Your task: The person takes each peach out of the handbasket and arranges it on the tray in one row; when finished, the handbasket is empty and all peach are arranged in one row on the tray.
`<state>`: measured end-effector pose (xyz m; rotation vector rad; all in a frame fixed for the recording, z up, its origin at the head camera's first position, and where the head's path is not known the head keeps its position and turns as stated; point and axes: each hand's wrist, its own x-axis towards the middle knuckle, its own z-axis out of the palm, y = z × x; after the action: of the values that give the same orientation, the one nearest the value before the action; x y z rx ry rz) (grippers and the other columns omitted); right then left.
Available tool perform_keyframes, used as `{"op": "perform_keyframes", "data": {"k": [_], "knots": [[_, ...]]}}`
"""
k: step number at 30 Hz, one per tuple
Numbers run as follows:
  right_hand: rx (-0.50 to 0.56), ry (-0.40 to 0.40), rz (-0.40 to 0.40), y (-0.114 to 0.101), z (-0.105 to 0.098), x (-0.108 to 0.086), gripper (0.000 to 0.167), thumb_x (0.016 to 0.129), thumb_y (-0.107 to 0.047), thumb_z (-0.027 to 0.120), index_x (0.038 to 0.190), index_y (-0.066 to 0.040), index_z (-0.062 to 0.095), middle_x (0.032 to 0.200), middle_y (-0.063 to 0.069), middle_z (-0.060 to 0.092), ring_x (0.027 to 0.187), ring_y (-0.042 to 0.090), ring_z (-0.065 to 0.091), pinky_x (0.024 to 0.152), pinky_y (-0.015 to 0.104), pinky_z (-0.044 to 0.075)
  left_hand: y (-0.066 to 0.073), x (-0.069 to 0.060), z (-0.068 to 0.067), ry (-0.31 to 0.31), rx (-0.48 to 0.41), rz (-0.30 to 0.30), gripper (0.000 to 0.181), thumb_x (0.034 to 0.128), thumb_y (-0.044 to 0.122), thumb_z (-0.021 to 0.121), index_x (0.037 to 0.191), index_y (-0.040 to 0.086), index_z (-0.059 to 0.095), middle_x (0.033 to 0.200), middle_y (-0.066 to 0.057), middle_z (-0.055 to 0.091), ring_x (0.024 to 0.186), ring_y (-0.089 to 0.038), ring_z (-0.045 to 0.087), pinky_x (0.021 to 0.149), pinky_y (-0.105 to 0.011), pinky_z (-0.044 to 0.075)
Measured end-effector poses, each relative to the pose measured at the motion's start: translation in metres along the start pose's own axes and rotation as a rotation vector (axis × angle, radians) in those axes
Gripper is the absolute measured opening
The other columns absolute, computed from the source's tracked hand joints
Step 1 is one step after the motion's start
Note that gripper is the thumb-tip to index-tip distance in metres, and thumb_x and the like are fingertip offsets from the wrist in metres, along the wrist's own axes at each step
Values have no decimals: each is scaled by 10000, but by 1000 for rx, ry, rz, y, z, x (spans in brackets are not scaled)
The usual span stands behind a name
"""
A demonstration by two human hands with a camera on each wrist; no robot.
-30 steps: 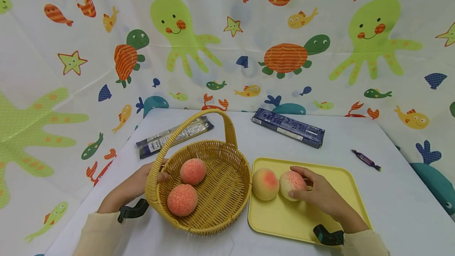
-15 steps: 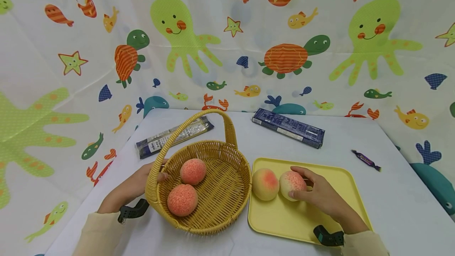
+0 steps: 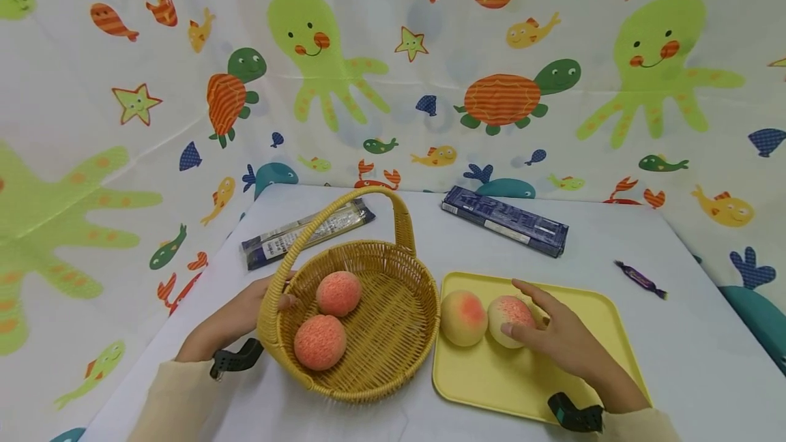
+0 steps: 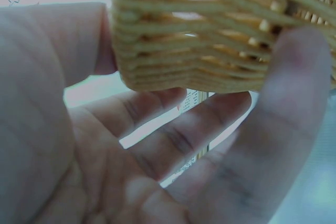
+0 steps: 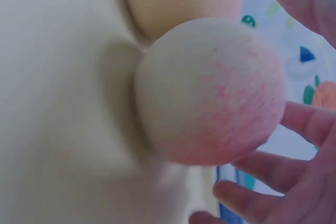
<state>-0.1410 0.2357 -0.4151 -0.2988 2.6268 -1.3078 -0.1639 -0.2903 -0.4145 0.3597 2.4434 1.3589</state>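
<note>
A yellow wicker basket [image 3: 368, 367] with a tall arched handle stands left of centre, two reddish peaches [image 3: 321, 342] lying in its left half. My left hand [image 3: 242, 309] grips the basket's left side, thumb over the rim; in the left wrist view its other fingers [image 4: 178, 140] reach along and under the weave. On a yellow tray [image 3: 485, 387] at the right sit two paler peaches [image 3: 463, 319] side by side. Over the right-hand peach [image 3: 511, 312] my right hand [image 3: 568, 336] is spread, thumb lifted away in the right wrist view, some fingers close at its side.
Behind the basket lies a pair of long clear-and-blue packets [image 3: 307, 232]. A flat dark blue box [image 3: 505, 221] rests at the back of the white table. Right of the tray is a small purple wrapped candy [image 3: 641, 280]. A sea-animal cloth [image 3: 393, 87] hangs behind.
My right hand has loosened from the right-hand peach, its fingers spreading and lifting. The view has shifted slightly. The left hand and basket keep their places.
</note>
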Motion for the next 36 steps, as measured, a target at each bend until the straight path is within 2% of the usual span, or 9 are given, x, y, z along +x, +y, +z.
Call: {"op": "perform_keyframes", "data": {"k": [3,5,10,12,16,21,29,32,36], "knots": [[-75,58,-43,-14,-1,1,829,950,-473,740,1627,-188,355,1646,216,344,1494,511,296,1075,746,333,0,2,-1,1,1,3,496,1046,261,582,1482,38,507,1196,-136,662,1128,-292,548,935,-400,491],[-85,82,-86,-26,-1,4,825,949,-476,744,1627,-213,355,1658,189,333,1505,496,285,1079,750,318,0,2,-1,0,-2,5,497,1045,263,582,1477,29,509,1185,-131,658,1127,-287,542,941,-411,480],[-24,71,-222,-63,8,13,790,952,-425,760,1618,-257,369,1676,118,317,1512,423,316,1055,671,424,0,1,-1,-4,-19,1,507,1043,261,592,1484,25,511,1217,-132,664,1134,-270,556,943,-385,494],[-5,41,-260,-79,15,19,790,942,-430,769,1612,-281,378,1675,80,326,1522,390,314,1068,660,422,1,2,0,-6,-23,1,507,1045,256,591,1490,29,508,1230,-138,664,1133,-270,560,938,-375,498],[9,-48,-298,-112,31,33,830,895,-470,802,1600,-290,402,1660,24,361,1549,330,281,1157,680,290,1,2,2,-10,-23,4,500,1053,248,584,1493,26,504,1234,-151,662,1128,-287,562,931,-365,502],[-1,-176,-334,-138,56,61,835,888,-455,810,1595,-238,422,1623,-11,412,1524,262,338,1187,582,316,1,3,3,-12,-30,4,514,1049,250,594,1501,27,498,1239,-156,660,1129,-291,558,935,-377,500],[-30,-300,-330,-153,99,110,779,931,-366,772,1598,-169,422,1609,20,450,1505,220,377,1199,465,332,2,2,3,3,-26,1,539,1036,256,611,1507,21,496,1260,-156,654,1165,-293,535,964,-419,477],[-55,-324,-332,-156,111,124,753,936,-330,753,1593,-154,430,1608,37,455,1509,237,375,1202,451,329,2,1,2,6,-26,2,538,1038,257,609,1508,19,495,1253,-154,652,1158,-287,537,950,-392,485],[-44,-375,-282,-158,126,137,750,924,-311,749,1589,-155,439,1609,48,454,1501,256,388,1189,454,349,1,0,2,2,-45,5,518,1042,231,605,1500,14,500,1244,-167,651,1131,-275,556,919,-343,509]]}}
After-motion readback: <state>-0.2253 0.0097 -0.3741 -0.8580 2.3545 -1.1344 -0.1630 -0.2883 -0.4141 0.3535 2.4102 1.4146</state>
